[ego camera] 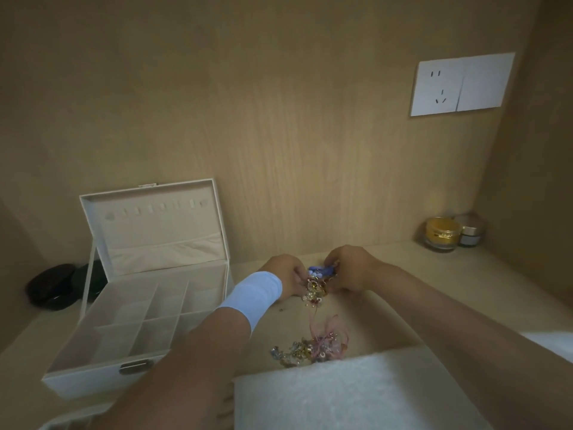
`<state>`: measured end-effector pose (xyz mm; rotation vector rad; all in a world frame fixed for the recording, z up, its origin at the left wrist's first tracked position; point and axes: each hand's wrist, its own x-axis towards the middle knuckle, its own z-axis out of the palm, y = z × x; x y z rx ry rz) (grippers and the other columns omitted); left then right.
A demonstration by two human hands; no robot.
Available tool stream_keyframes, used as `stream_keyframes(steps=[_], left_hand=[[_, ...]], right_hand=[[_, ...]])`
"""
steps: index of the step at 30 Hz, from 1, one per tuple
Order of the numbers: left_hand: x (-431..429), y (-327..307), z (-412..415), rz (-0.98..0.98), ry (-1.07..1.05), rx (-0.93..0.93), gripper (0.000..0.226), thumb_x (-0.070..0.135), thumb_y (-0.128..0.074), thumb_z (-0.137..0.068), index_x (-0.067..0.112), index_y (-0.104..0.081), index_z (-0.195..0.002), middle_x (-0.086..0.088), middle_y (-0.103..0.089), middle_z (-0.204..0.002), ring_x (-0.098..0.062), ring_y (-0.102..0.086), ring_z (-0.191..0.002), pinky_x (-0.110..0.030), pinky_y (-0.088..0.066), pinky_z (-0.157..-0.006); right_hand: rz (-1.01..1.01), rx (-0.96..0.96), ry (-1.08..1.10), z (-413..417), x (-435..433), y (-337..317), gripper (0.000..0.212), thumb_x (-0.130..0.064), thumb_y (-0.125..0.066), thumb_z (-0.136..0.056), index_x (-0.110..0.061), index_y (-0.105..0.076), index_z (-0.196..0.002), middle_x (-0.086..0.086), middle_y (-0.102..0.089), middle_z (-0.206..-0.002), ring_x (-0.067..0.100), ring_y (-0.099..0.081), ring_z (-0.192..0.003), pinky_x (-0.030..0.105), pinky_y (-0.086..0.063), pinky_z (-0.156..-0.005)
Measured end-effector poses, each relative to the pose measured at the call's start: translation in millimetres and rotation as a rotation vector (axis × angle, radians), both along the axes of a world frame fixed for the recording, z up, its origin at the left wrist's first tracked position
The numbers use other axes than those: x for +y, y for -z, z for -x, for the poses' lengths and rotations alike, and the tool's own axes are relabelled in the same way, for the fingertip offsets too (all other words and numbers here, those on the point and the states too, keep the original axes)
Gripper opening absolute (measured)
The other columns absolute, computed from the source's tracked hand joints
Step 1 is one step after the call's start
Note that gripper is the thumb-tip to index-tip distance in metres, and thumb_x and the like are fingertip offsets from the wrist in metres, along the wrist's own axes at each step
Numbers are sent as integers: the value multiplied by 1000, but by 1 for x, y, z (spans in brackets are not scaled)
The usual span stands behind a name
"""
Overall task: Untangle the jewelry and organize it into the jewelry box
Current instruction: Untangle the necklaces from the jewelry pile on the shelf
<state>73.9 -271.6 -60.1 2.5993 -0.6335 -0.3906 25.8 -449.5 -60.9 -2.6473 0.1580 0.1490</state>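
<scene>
White cloth [356, 395] cuts off jewelry pile [310, 349]; left hand [286, 276], right hand [350, 268] pinch blurred tangle [317, 282].

Both hands meet over the surface [480, 268], the left hand [286, 276] and right hand [350, 268] pinching a knot of jewelry [316, 285] between them. A loose heap [310, 349] lies at six o'clock from it, the open jewelry box [93, 380] at eight o'clock, and two jars [441, 232] at two o'clock.

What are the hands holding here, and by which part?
Both the left hand and right hand pinch the jewelry tangle at its upper end, beside the blue piece; the rest dangles.
</scene>
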Motion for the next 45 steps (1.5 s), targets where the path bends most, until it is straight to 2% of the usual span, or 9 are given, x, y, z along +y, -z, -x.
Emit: stream_keyframes(steps=[2, 6, 9, 17, 21, 25, 31, 38, 45], left_hand=[[-2, 0, -5, 17, 7, -4, 22, 14, -78, -77, 22, -70, -96, 0, -69, -102, -19, -65, -100, -29, -51, -94], [9, -11, -18, -51, 25, -47, 26, 15, -73, -80, 24, -66, -103, 7, -64, -100, -16, -62, -98, -27, -49, -91], [25, -22, -21, -200, 72, -54, 24, 17, -73, -79, 25, -66, -100, 8, -64, -98, -13, -59, -91, -25, -49, -85], [33, -21, -7, -508, 139, -46, 80, 53, -82, -67, 24, -51, -136, 3, -56, -130, -20, -56, -116, -34, -48, -98], [32, -14, -15, -291, 96, 7, 47, 38, -86, -68, 27, -64, -108, 5, -64, -112, -17, -62, -100, -28, -50, -88], [27, -13, -24, -128, 62, 54, 32, 24, -86, -70, 24, -70, -98, 6, -69, -93, -8, -61, -71, -26, -54, -80], [31, -23, -39, -17, -37, -53, 21, 6, -60, -79, 24, -69, -84, 2, -69, -77, -12, -59, -52, -20, -49, -57], [32, -17, -34, -220, 13, -27, 30, 17, -75, -76, 22, -67, -104, 1, -70, -100, -19, -67, -88, -28, -53, -79], [6, -1, -23, -102, 44, -62, 60, 44, -79, -75, 25, -58, -127, 2, -62, -119, -19, -60, -110, -31, -47, -97]], right_hand=[[-9, -8, -7, -8, 1, 0, 58, -22, -86, -73, -11, -63, -125, 7, -63, -101, 5, -58, -37, 30, -58, -55], [128, -101, -89, -10, 4, -5, 45, -33, -79, -79, -16, -67, -119, -1, -65, -113, 19, -64, -103, 23, -47, -80], [73, -167, -190, 0, 18, -14, 17, -32, -74, -80, -24, -71, -95, -13, -60, -85, 14, -63, -89, 26, -50, -77], [44, -70, -376, 7, 33, -7, 22, -16, -84, -73, -23, -79, -93, -21, -58, -70, -9, -53, -65, 6, -36, -62], [12, -77, -286, 0, 25, -5, 16, -8, -79, -76, -18, -80, -89, -8, -66, -74, 13, -67, -73, 19, -53, -66], [45, -138, -246, -17, 19, -1, 15, -7, -76, -78, -13, -79, -92, 1, -73, -84, 9, -62, -76, 8, -41, -60], [204, -274, -247, -31, 27, -7, 15, -18, -64, -79, -28, -74, -85, -15, -54, -75, 16, -62, -83, 24, -47, -69], [146, -170, -437, -35, 57, 1, 19, -21, -70, -83, -24, -80, -99, -8, -76, -98, 10, -68, -88, 28, -52, -86], [-14, -299, -211, -29, 7, -26, 12, -13, -70, -88, -19, -77, -95, -8, -70, -91, -2, -61, -73, 3, -38, -64]])
